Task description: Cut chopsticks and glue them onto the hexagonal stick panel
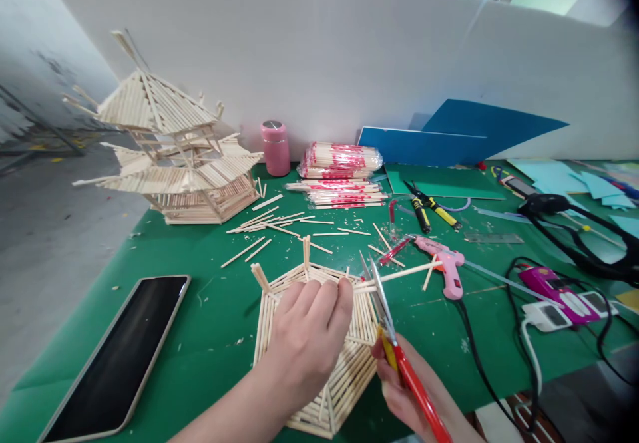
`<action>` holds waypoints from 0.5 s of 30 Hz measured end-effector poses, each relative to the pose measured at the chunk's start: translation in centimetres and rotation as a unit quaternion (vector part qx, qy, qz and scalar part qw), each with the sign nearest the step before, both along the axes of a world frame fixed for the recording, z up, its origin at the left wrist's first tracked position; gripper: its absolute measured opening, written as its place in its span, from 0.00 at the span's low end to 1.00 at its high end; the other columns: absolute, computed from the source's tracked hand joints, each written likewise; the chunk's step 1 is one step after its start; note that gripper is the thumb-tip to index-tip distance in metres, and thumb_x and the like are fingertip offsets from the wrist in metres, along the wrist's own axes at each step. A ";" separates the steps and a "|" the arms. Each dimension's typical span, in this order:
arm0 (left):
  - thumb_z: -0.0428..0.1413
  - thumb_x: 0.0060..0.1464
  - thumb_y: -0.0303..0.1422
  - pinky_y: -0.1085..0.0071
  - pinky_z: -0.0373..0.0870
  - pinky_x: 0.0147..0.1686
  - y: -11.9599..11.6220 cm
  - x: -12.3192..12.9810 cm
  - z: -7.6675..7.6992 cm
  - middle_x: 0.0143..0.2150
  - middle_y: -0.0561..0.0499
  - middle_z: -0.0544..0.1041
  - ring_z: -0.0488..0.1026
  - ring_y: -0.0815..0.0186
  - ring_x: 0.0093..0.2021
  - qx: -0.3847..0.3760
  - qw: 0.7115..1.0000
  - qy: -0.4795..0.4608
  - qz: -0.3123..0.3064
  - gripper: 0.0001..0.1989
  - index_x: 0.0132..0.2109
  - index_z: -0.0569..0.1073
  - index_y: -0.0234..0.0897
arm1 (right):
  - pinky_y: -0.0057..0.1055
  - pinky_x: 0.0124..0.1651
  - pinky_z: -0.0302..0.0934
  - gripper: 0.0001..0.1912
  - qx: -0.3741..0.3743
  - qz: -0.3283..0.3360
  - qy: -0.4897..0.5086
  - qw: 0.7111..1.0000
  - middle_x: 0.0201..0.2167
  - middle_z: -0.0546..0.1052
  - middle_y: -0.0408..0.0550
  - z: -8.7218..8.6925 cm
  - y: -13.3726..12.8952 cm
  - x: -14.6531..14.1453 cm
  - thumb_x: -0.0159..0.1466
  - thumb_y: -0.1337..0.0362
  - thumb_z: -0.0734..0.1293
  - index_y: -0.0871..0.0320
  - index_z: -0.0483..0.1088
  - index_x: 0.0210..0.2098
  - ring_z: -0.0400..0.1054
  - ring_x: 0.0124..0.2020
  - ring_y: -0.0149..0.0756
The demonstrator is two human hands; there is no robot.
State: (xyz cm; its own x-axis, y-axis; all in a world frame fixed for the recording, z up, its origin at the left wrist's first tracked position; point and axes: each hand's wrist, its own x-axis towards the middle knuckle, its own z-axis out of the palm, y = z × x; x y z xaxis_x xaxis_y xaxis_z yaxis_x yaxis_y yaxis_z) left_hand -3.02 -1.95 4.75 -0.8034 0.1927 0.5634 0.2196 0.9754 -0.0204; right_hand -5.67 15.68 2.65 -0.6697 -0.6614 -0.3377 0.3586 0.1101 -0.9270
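My left hand (312, 326) is closed, palm down, pinching a thin wooden stick (407, 271) that sticks out to the right. Beneath it lies a six-sided panel of wooden sticks (344, 376) with short upright posts at some corners. In my right hand (409, 380) is a pair of scissors (383, 296) with red and yellow handles. Their blades are apart and cross the stick just right of my left fingers. Whether the blades touch the stick I cannot tell. My left fingertips are partly hidden.
A wooden stick pagoda (174, 170) stands back left, beside a pink flask (275, 148) and bagged sticks (339, 160). Loose sticks (272, 223) lie mid-table. Right are a pink glue gun (444, 263), yellow-handled pliers (430, 207) and a corded power strip (564, 296). A phone (120, 350) lies left.
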 end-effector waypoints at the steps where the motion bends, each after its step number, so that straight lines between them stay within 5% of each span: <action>1: 0.39 0.55 0.23 0.65 0.58 0.28 0.0 0.0 0.0 0.31 0.43 0.69 0.62 0.62 0.30 -0.001 1.000 -0.003 0.000 0.15 0.45 0.65 0.24 | 0.27 0.28 0.61 0.15 0.001 -0.001 0.003 1.000 0.25 0.65 0.41 0.1 -0.1 0.0 0.50 0.50 0.65 0.53 0.63 0.32 0.62 0.25 0.30; 15: 0.38 0.56 0.24 0.68 0.56 0.25 0.2 0.2 0.3 0.29 0.46 0.69 0.62 0.65 0.27 -0.012 1.000 0.022 0.002 0.15 0.43 0.67 0.25 | 0.29 0.32 0.59 0.15 0.013 -0.042 0.040 0.998 0.27 0.67 0.43 0.0 -1.0 0.8 0.47 0.62 0.67 0.54 0.63 0.34 0.62 0.29 0.35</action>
